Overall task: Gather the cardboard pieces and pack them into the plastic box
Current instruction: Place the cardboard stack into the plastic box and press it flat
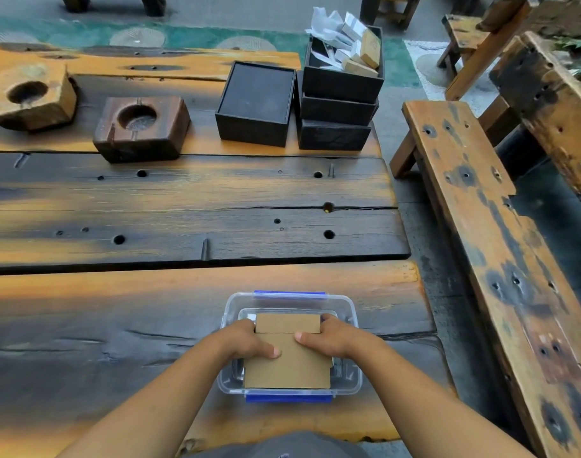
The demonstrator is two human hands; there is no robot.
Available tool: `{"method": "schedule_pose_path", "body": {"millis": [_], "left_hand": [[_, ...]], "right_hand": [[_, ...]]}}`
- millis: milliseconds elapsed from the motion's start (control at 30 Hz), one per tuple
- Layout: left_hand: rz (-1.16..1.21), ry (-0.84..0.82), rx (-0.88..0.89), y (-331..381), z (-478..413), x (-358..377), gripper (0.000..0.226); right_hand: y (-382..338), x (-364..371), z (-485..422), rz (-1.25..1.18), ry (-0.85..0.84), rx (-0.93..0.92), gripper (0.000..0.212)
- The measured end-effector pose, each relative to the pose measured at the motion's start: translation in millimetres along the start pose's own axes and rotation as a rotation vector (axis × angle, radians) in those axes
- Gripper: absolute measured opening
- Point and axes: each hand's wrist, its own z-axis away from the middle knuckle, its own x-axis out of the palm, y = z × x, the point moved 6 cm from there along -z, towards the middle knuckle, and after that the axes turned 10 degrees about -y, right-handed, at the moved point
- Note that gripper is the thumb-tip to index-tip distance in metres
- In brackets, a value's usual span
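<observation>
2 hands are gripping the cardboard pieces (287, 360) over the clear plastic box (348, 381) at the near table edge. Left hand (249, 340) is pinching the stack's left edge, thumb lying on top, fingers curling under and out of sight. Right hand (329, 335) is doing the same on the right edge, thumb on top. Cardboard is sitting inside the box's outline, near end tilting up toward the camera; a smaller panel is showing behind the thumbs. Can't tell how many pieces are stacking up, or whether the stack is touching the box floor. Box has blue latches on its near and far rims; the cardboard is hiding most of the interior.

Table (183, 200) is running off the left of frame. Further back, 2 wooden blocks (140, 127) with round hollows, an open black box (254, 104), and a stack of 3 black trays (338, 104). The top one is holding white papers and tan packets, contents hard to make out. Bench (481, 226) is running along the right, getting cut off at the bottom.
</observation>
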Motion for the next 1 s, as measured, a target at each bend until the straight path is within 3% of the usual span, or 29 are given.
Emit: {"method": "schedule_pose_path", "body": {"millis": [167,333,567,733,1000], "left_hand": [[0.016,-0.043,-0.017,2,1,3,0.071],[0.036,-0.086,-0.048,0,4,4,0.057],[-0.04,0.034,-0.044,0,6,4,0.063],[-0.005,0.116,-0.008,-5,10,11,0.055],[0.152,0.058,0.087,-16,21,20,0.04]], "right_hand": [[-2,2,3,0.052,-0.05,-0.014,0.086],[-1,-1,6,0.073,-0.067,-0.008,0.084],[0,3,6,0.002,0.015,-0.037,0.076],[4,6,10,0.047,0.146,-0.049,0.058],[17,14,14,-0.154,-0.023,-0.098,0.041]]}}
